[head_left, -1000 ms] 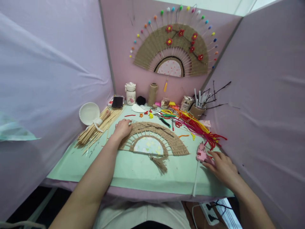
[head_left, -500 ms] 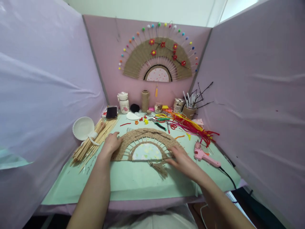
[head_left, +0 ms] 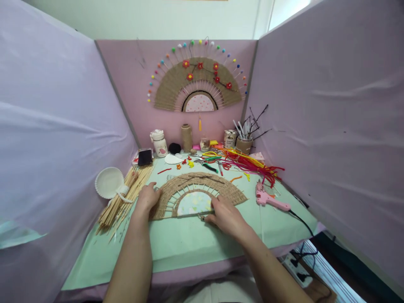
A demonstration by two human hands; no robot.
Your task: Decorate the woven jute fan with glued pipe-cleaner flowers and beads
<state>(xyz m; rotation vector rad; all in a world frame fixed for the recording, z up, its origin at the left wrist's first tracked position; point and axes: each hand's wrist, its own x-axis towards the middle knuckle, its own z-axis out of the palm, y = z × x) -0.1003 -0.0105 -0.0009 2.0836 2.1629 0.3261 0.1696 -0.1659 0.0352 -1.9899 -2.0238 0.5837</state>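
A woven twine fan with a pale floral half-circle lies on the green cloth, thin twigs along its upper band. My left hand rests against the fan's left end with its fingers apart; the thumb is mostly hidden. My right hand reaches over the lower right of the fan. Its forefinger touches the right side of the half-circle, and the thumb lies apart from it near a small cord loop at the bottom edge. The twine tassel is hidden under this hand.
Bundled sticks and a white fluted dish lie left. A pink glue gun with its cable lies right. Pliers, coloured pipe cleaners and a twine spool are behind. A decorated fan hangs on the back wall.
My right hand has moved left along the fan's lower edge, from its right end to the half-circle, and now covers the tassel. My left hand stays at the fan's left end. The view has shifted.
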